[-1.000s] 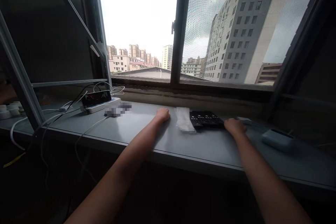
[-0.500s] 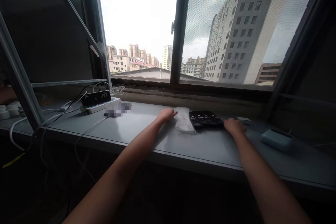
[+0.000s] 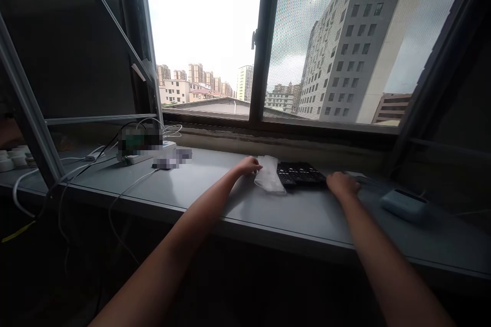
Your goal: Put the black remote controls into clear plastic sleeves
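Observation:
My left hand is at the left edge of a clear, crinkled plastic bag, with thumb and fingers pinched on that edge. The bag lies flat on the grey table. Just right of the bag, and touching or nearly touching it, are flat black panels with rows of small pale marks; their exact kind is not clear. At their right end, my right hand is closed with curled fingers against the edge. Its fingertips are partly hidden behind the hand.
A blue-grey box sits on the right. To the left are a white power strip, a blurred-out item and loose cables. A metal shelf post rises at the left. Another person's hand shows at the far left, near white jars.
My left hand has shifted slightly right and now pinches the bag's edge. The bag's lower left corner has moved a little left. My right hand stays at the black panels.

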A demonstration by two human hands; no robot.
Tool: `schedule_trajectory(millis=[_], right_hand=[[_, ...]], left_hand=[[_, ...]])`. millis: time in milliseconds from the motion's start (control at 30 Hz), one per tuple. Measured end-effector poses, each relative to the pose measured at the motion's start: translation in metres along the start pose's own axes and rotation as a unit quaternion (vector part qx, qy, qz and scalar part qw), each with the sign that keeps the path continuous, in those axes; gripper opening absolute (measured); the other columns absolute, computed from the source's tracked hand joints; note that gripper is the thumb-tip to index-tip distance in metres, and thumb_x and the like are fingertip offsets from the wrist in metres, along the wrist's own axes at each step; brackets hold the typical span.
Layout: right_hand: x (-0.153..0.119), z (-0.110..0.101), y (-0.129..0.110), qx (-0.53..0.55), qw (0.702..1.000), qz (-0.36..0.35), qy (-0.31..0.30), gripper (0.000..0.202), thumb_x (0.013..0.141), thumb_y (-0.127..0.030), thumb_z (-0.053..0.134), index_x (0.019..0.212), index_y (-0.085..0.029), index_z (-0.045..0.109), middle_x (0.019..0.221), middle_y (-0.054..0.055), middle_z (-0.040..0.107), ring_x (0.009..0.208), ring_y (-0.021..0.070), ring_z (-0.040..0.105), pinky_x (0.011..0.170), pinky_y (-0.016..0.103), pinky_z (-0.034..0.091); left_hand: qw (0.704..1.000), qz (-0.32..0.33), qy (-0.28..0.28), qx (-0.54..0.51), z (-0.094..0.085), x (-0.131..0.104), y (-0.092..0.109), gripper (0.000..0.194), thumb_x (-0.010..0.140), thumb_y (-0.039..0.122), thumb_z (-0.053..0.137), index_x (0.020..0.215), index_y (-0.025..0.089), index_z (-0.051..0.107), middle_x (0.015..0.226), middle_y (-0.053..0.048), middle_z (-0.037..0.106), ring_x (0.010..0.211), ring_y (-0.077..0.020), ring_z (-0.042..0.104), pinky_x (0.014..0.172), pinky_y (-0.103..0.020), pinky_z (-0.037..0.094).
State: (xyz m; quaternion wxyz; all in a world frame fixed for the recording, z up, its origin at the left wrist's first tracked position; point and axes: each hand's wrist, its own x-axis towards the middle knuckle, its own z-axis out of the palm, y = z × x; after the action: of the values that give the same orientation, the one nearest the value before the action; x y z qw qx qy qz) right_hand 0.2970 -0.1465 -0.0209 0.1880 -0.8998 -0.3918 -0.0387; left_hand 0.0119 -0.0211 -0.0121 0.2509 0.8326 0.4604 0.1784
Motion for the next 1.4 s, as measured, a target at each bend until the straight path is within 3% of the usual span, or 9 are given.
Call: schedule_trajectory(millis=[100, 233, 400, 533, 700, 833, 1067, 1200, 1400], right_hand=[[-0.006, -0.004, -0.007, 0.008, 0.998, -0.031, 0.061, 0.042, 0.095, -0.023, 0.033, 0.117, -0.009, 0.065, 0.123, 0.023, 0.059, 0.114, 0.0363, 0.057, 0.088, 0.047, 0.048], [-0.024, -0.009, -0.036, 0.096, 0.959, -0.216, 0.155, 0.034, 0.096, -0.024, 0.036, 0.113, -0.014, 0.064, 0.121, 0.015, 0.061, 0.116, 0.0281, 0.054, 0.096, 0.038, 0.044], [-0.064, -0.006, -0.103, 0.129, 0.854, -0.497, 0.085, 0.034, 0.094, -0.039, 0.052, 0.122, -0.022, 0.06, 0.127, 0.009, 0.061, 0.118, 0.0263, 0.052, 0.097, 0.037, 0.043], [-0.089, -0.003, -0.156, 0.083, 0.807, -0.583, 0.043, 0.034, 0.094, -0.044, 0.053, 0.118, -0.023, 0.065, 0.122, 0.007, 0.065, 0.113, 0.0252, 0.057, 0.091, 0.037, 0.045], [-0.095, 0.004, -0.183, 0.103, 0.838, -0.533, 0.058, 0.022, 0.096, -0.034, 0.053, 0.106, -0.026, 0.07, 0.107, 0.002, 0.07, 0.093, 0.0175, 0.065, 0.075, 0.026, 0.045], [-0.087, 0.014, -0.17, 0.095, 0.88, -0.458, 0.084, 0.021, 0.095, -0.027, 0.051, 0.096, -0.025, 0.071, 0.098, 0.001, 0.073, 0.088, 0.0182, 0.067, 0.068, 0.025, 0.041], [-0.062, 0.012, -0.147, 0.097, 0.958, -0.265, 0.055, 0.018, 0.092, -0.034, 0.054, 0.092, -0.02, 0.067, 0.091, 0.007, 0.072, 0.089, 0.0231, 0.067, 0.065, 0.026, 0.039], [-0.059, 0.013, -0.146, 0.091, 0.963, -0.252, 0.028, 0.019, 0.093, -0.035, 0.052, 0.093, -0.021, 0.065, 0.095, 0.008, 0.072, 0.092, 0.0242, 0.067, 0.066, 0.026, 0.04], [-0.061, 0.013, -0.146, 0.092, 0.967, -0.236, 0.024, 0.027, 0.096, -0.04, 0.044, 0.1, -0.022, 0.064, 0.099, 0.009, 0.072, 0.096, 0.0262, 0.067, 0.073, 0.029, 0.043]], left_hand=[[0.998, -0.002, 0.026, -0.062, -0.003, 0.004, -0.002, 0.024, 0.089, 0.029, 0.057, 0.071, 0.014, 0.063, 0.07, -0.001, 0.065, 0.046, -0.0055, 0.047, 0.047, -0.019, 0.041], [0.976, -0.036, 0.104, -0.187, -0.008, 0.005, -0.003, 0.023, 0.091, 0.026, 0.053, 0.072, 0.014, 0.057, 0.066, 0.0, 0.059, 0.043, -0.0034, 0.042, 0.043, -0.017, 0.037], [0.909, -0.08, 0.221, -0.345, -0.014, 0.01, -0.012, 0.026, 0.091, 0.027, 0.054, 0.068, 0.015, 0.053, 0.056, 0.003, 0.047, 0.043, -0.0043, 0.039, 0.043, -0.016, 0.034], [0.837, -0.088, 0.324, -0.431, -0.016, 0.013, -0.027, 0.029, 0.082, 0.035, 0.065, 0.064, 0.017, 0.053, 0.052, 0.004, 0.045, 0.046, -0.0076, 0.043, 0.044, -0.019, 0.033], [0.813, -0.144, 0.352, -0.442, -0.025, 0.009, -0.035, 0.029, 0.087, 0.033, 0.059, 0.063, 0.018, 0.053, 0.052, 0.002, 0.049, 0.045, -0.0092, 0.045, 0.047, -0.02, 0.035], [0.84, -0.133, 0.273, -0.448, -0.029, 0.003, -0.021, 0.037, 0.096, 0.034, 0.045, 0.062, 0.018, 0.047, 0.053, 0.001, 0.051, 0.038, -0.0064, 0.038, 0.044, -0.02, 0.033], [0.943, 0.09, 0.099, -0.305, 0.006, 0.008, 0.01, 0.042, 0.09, 0.051, 0.054, 0.067, 0.016, 0.056, 0.069, -0.003, 0.062, 0.048, -0.009, 0.05, 0.042, -0.019, 0.036], [0.974, 0.145, 0.13, -0.115, 0.017, 0.007, 0.012, 0.032, 0.09, 0.038, 0.056, 0.067, 0.017, 0.058, 0.072, -0.003, 0.065, 0.058, -0.0123, 0.057, 0.053, -0.021, 0.043], [0.965, 0.145, 0.195, 0.097, 0.008, -0.012, 0.019, 0.027, 0.093, 0.028, 0.047, 0.073, 0.02, 0.063, 0.08, -0.006, 0.069, 0.081, -0.021, 0.065, 0.071, -0.027, 0.044]])
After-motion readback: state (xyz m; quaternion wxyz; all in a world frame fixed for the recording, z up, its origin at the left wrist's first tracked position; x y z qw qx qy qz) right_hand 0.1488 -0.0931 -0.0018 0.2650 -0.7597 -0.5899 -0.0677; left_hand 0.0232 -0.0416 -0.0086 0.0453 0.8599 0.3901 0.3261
